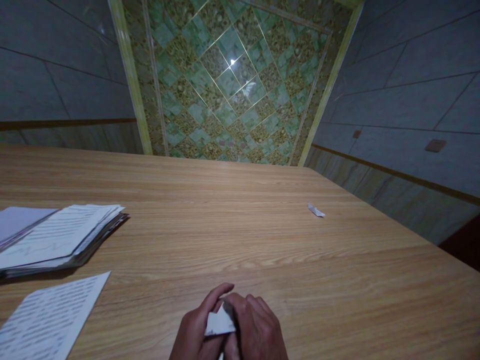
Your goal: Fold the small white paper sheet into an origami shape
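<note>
Paper (220, 322), white and seemingly folded to a peak, sits at six o'clock in our view, held low over the near part of the wood-grain table (210, 225). We see the left hand (193, 330) grasping it from its nine o'clock side, thumb and fingers curved round it, while the right hand (259, 325) closes over its three o'clock side, fingers bent and partly hiding it. Just how the fingertips pinch underneath we cannot tell. Counting from the hands, with twelve straight ahead, we find a loose sheet (52, 317) covered in lines of writing at nine o'clock, and a thick stack of papers (63, 237) at ten, its edges uneven and darker layers showing beneath. Between one and two o'clock we notice a small white scrap (316, 210) lying alone on the table, well apart from both hands. Beyond the table's far edge, at twelve, rises a green and gold tiled panel (240, 95) with light glinting off it; at two o'clock, a grey wall (405, 95) carries a small plate (435, 145).
</note>
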`<state>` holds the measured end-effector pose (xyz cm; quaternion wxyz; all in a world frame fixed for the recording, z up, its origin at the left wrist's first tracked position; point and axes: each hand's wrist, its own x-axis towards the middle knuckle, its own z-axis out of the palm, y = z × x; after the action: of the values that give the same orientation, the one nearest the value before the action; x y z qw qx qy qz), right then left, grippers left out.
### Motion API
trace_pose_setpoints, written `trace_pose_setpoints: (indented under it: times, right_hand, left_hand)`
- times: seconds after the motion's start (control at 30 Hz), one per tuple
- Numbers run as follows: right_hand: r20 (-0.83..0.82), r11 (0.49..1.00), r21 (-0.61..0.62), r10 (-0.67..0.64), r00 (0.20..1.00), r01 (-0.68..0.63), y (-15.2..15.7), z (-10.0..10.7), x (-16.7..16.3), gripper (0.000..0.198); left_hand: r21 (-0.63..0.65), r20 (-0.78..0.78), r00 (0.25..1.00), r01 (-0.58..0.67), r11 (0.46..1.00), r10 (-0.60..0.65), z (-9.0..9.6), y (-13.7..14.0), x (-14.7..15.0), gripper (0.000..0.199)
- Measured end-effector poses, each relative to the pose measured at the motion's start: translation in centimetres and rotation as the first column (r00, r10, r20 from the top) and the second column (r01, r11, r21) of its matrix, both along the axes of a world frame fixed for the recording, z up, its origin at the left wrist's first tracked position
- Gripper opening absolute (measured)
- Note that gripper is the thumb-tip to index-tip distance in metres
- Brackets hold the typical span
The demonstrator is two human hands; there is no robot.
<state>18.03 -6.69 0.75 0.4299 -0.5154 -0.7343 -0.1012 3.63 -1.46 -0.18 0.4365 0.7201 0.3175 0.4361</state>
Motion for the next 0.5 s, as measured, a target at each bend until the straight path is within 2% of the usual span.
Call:
trace_pose_setpoints:
  times: [0.13,0.3,0.37,0.43,0.5]
  right_hand:
    - [0.021,1.000,-0.017,0.015,1.000,-0.015,0.1,0.1,0.3,0.051]
    - [0.049,0.998,-0.055,-0.009,0.999,0.012,0.1,0.3,0.2,0.035]
    - [0.034,0.998,-0.067,-0.005,0.999,0.007,0.0,0.3,0.1,0.031]
    - [0.008,0.997,-0.071,-0.001,1.000,0.002,-0.1,0.2,0.2,0.035]
    - [-0.023,0.998,-0.059,0.009,1.000,-0.010,-0.1,0.1,0.3,0.040]
  left_hand:
    - [-0.030,0.003,1.000,0.007,1.000,-0.007,0.7,0.2,0.3,0.034]
    - [-0.026,0.016,0.999,-0.043,0.999,0.044,1.1,-0.1,0.2,0.039]
    - [-0.048,0.021,0.998,-0.060,0.997,0.061,0.8,-0.3,0.1,0.030]
    - [-0.038,0.014,0.997,-0.073,0.997,0.073,0.4,-0.4,-0.1,0.014]
    - [-0.010,-0.013,0.997,-0.078,0.997,0.078,-0.2,-0.4,-0.3,0.008]
